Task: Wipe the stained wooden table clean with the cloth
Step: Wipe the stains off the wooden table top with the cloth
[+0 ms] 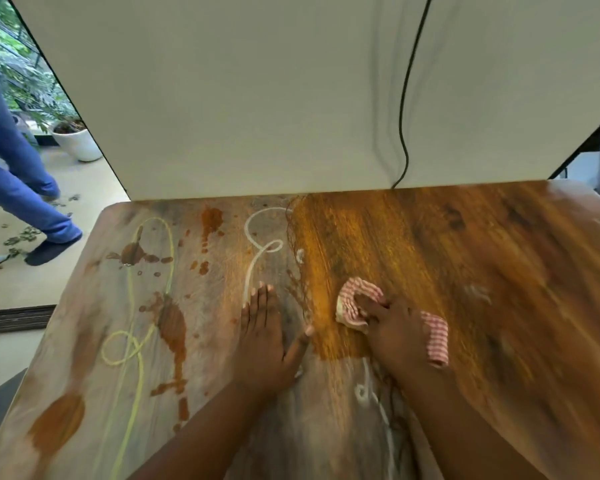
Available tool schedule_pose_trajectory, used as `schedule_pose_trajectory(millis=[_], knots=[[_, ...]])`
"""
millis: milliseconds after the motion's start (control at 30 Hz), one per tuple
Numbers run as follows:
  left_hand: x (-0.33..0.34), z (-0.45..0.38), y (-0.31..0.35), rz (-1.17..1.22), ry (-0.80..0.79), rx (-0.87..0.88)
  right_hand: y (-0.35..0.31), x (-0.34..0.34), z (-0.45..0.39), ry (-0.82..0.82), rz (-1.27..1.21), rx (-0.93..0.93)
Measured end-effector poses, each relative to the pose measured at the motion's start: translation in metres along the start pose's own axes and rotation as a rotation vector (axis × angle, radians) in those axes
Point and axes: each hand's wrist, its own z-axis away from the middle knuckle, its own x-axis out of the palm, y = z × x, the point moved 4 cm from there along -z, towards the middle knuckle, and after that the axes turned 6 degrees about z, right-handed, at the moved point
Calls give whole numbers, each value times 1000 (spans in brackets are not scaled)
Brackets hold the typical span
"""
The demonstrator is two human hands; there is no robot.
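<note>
Our right hand [392, 323] presses a bunched red-and-white striped cloth [355, 304] against the wooden worktop [499, 254], fingers closed over it, near the border between the clean glossy right part and the stained left part. Our left hand [267, 337] lies flat and open on the wood, holding nothing. The cloth looks soft and light; we judge it best gripped in a wad under the palm, so it does not slip on the wet surface.
</note>
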Motion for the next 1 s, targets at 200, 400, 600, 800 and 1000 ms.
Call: schedule_pose_trajectory(millis=[200,400,600,800,1000], knots=[[14,35,10,-149,-84,114,-27,16,69,-49,115,-268],[25,65,7,-219,-113,161,28,2,79,-84,65,-183],[35,93,18,-294,-121,134,-12,9,111,-101,140,-231],[26,115,30,-341,-169,137,50,-2,180,-152,21,-364],[20,145,35,-405,-195,118,37,0,158,-96,135,-200]])
